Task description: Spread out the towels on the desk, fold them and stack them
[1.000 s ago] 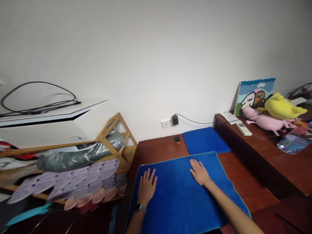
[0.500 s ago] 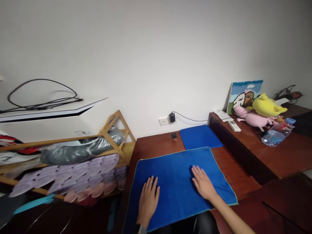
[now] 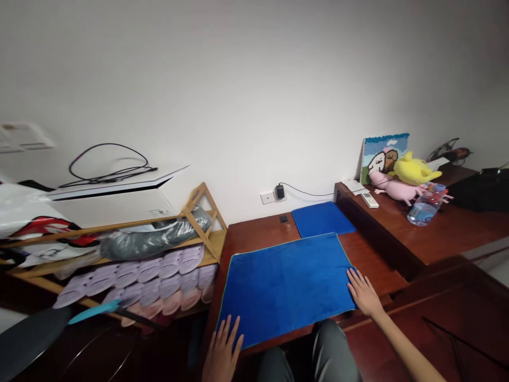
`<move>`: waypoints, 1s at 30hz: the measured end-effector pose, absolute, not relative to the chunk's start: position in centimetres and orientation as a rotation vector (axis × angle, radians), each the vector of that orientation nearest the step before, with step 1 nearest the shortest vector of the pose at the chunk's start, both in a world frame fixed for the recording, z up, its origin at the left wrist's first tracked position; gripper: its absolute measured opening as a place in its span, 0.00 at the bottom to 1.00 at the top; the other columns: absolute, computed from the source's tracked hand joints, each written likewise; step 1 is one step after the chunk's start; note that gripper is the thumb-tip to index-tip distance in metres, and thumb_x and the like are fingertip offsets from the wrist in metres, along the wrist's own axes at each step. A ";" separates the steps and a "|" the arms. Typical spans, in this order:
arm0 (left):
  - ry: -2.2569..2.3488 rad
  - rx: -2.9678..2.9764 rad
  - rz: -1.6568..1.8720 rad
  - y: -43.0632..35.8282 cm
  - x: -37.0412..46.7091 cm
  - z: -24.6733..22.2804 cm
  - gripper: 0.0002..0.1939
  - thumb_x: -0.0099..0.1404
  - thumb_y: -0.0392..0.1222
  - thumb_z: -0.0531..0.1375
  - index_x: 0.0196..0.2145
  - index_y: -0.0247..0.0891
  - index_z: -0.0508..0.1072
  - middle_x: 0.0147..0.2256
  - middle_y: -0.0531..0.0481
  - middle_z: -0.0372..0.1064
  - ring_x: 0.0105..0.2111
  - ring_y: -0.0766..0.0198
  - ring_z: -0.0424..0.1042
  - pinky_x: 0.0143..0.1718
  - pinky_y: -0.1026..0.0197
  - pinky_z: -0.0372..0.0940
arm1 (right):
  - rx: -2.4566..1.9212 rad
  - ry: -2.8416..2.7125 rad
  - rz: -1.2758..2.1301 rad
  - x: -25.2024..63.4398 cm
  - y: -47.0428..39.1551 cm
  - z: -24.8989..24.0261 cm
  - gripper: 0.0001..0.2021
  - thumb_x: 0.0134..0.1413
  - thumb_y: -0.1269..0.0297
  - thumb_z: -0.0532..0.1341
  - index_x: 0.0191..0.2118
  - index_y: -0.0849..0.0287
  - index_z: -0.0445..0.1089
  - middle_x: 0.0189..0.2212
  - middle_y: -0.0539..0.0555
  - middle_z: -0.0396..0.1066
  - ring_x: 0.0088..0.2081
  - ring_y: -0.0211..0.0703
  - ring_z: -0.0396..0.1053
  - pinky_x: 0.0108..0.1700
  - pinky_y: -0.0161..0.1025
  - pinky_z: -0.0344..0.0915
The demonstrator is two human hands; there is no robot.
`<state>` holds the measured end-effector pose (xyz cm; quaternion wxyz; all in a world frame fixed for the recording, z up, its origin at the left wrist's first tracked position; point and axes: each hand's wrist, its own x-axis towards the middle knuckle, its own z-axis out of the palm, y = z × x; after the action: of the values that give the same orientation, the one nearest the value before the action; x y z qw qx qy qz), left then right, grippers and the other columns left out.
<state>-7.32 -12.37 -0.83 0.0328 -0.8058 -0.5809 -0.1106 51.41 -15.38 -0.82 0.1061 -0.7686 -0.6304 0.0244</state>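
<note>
A blue cloth [image 3: 284, 286] with a thin light-coloured edging lies spread over the reddish-brown desk in front of me. At its near left corner rests my left hand [image 3: 223, 347], fingers spread and holding nothing. My right hand [image 3: 363, 292] lies flat with fingers apart on the cloth's right edge. Behind the spread cloth, against the wall, is a second blue cloth [image 3: 323, 218], smaller in outline and seemingly folded.
To the left a wooden rack [image 3: 202, 228] holds lilac and pink slippers [image 3: 170, 268] and a white box [image 3: 119, 204]. On the raised right-hand desk are a water bottle [image 3: 425, 207], a remote [image 3: 369, 199], plush toys [image 3: 415, 170] and a picture [image 3: 384, 154]. A black charger [image 3: 280, 191] is plugged into the wall.
My hands have moved apart, from the cloth's middle to its near left corner and right edge. The camera view has shifted, showing more of the left side and my legs.
</note>
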 end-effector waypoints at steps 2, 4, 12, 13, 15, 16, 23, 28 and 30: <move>-1.787 -2.443 -0.391 -12.9 -7.3 -1.4 0.30 0.77 0.53 0.46 0.73 0.50 0.55 0.73 0.49 0.54 0.72 0.51 0.54 0.69 0.40 0.58 | -2.222 -1.848 0.026 50.2 -15.8 -1.0 0.31 0.73 0.50 0.42 0.74 0.56 0.55 0.74 0.53 0.53 0.75 0.53 0.48 0.74 0.58 0.48; -1.771 -2.420 -0.431 -13.5 -7.3 -1.9 0.30 0.77 0.52 0.45 0.73 0.49 0.55 0.73 0.49 0.54 0.72 0.52 0.55 0.69 0.41 0.58 | -2.135 -1.876 -0.010 48.4 -16.1 -1.3 0.31 0.73 0.49 0.42 0.74 0.54 0.54 0.74 0.52 0.53 0.75 0.51 0.48 0.74 0.57 0.49; -1.712 -2.380 -0.507 -14.4 -9.5 -2.2 0.27 0.77 0.52 0.46 0.68 0.45 0.67 0.66 0.46 0.67 0.65 0.51 0.67 0.64 0.42 0.65 | -2.049 -1.798 -0.124 49.0 -17.5 -3.3 0.30 0.72 0.47 0.44 0.70 0.49 0.63 0.69 0.55 0.63 0.70 0.54 0.60 0.71 0.60 0.55; -1.704 -2.376 -0.526 -13.7 -9.3 -1.7 0.27 0.77 0.52 0.46 0.65 0.44 0.71 0.63 0.45 0.72 0.63 0.50 0.70 0.63 0.42 0.66 | -2.052 -1.774 -0.144 49.0 -17.0 -2.9 0.30 0.72 0.47 0.44 0.69 0.52 0.66 0.67 0.58 0.66 0.69 0.55 0.62 0.70 0.61 0.55; -1.699 -2.375 -0.560 -11.6 -7.8 -0.3 0.26 0.77 0.52 0.46 0.59 0.41 0.77 0.58 0.43 0.76 0.59 0.50 0.73 0.64 0.44 0.65 | -2.053 -1.762 -0.138 47.8 -15.1 -1.4 0.31 0.73 0.49 0.42 0.67 0.58 0.68 0.66 0.61 0.68 0.68 0.56 0.63 0.71 0.61 0.55; -1.698 -2.383 -0.569 -10.2 -6.5 0.6 0.27 0.78 0.52 0.45 0.59 0.41 0.77 0.58 0.42 0.76 0.59 0.51 0.73 0.65 0.44 0.64 | -2.046 -1.782 -0.111 46.8 -13.9 -0.4 0.31 0.73 0.50 0.42 0.68 0.59 0.67 0.67 0.61 0.66 0.69 0.55 0.61 0.71 0.59 0.54; -1.860 -2.410 -0.355 -2.5 -0.5 2.2 0.30 0.77 0.53 0.45 0.71 0.44 0.61 0.72 0.43 0.55 0.72 0.49 0.55 0.70 0.39 0.54 | -2.095 -1.977 0.191 44.4 -9.9 1.2 0.34 0.72 0.47 0.42 0.75 0.59 0.53 0.74 0.56 0.49 0.75 0.50 0.46 0.74 0.56 0.46; -1.924 -2.326 -0.262 -2.1 -3.3 0.0 0.32 0.76 0.55 0.46 0.72 0.44 0.59 0.73 0.43 0.53 0.72 0.48 0.53 0.70 0.37 0.52 | -2.350 -1.770 0.093 52.4 -11.9 -1.4 0.34 0.70 0.48 0.41 0.74 0.58 0.55 0.73 0.57 0.52 0.74 0.55 0.49 0.74 0.60 0.45; -1.906 -2.319 -0.288 -1.7 -3.1 0.1 0.31 0.76 0.55 0.46 0.71 0.41 0.61 0.72 0.41 0.56 0.71 0.47 0.56 0.69 0.39 0.54 | -2.376 -1.711 0.017 53.0 -11.2 -1.0 0.34 0.70 0.50 0.41 0.72 0.64 0.58 0.72 0.61 0.55 0.74 0.58 0.50 0.74 0.61 0.44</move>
<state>-3.07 -1.71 0.07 0.0631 -0.7676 -0.6307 -0.0953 53.02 -11.24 -0.99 0.1067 -0.8068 -0.5811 0.0057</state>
